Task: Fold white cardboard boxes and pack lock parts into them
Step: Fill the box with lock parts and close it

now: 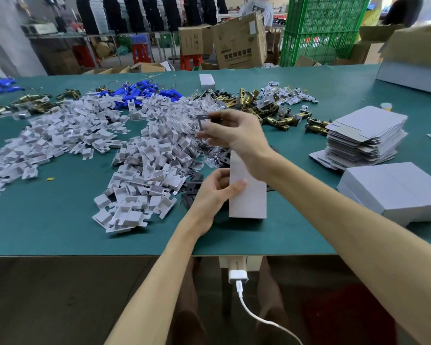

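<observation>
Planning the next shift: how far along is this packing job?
Done: one white box stands folded. In hand: the left hand holds it, the right hand pinches a bagged metal plate above it. Left: a stack of flat box blanks, heaps of cardboard inserts and brass latches.

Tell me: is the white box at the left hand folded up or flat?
Folded up: the white box stands upright on the table, gripped by the left hand. Its top is hidden.
</observation>
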Available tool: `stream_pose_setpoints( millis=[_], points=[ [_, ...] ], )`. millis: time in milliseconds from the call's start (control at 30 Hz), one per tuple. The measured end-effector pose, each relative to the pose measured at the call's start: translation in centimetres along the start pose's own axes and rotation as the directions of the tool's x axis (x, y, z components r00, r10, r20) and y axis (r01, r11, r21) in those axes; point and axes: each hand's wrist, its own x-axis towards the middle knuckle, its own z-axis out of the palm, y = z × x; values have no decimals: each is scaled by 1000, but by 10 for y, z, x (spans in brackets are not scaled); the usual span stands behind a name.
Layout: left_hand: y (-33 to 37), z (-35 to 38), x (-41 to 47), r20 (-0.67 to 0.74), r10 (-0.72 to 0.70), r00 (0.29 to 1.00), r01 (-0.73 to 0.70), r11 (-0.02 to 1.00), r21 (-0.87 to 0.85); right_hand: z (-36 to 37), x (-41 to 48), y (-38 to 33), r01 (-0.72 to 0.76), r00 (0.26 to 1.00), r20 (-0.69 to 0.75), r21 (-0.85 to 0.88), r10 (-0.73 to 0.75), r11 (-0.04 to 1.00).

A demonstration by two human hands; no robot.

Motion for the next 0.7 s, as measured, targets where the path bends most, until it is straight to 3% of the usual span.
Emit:
stream_pose_setpoints(
  millis=[200,300,433,700],
  points=[
    [2,1,-1,40,4,999,-4,1000,-9,-43,-10,-14,178,984,30,-264,-176,948],
    [2,1,-1,61,26,998,-25,1000,-9,-60,-11,-17,145,982,-45,-451,-185,881],
    [2,0,-1,82,52,995,-52,999,-7,-74,-13,-23,77,984,-67,-668,-163,740],
    [3,1,-3,80,71,994,-69,997,-33,-69,-26,-35,206,977,169,-902,-129,379]
  ],
)
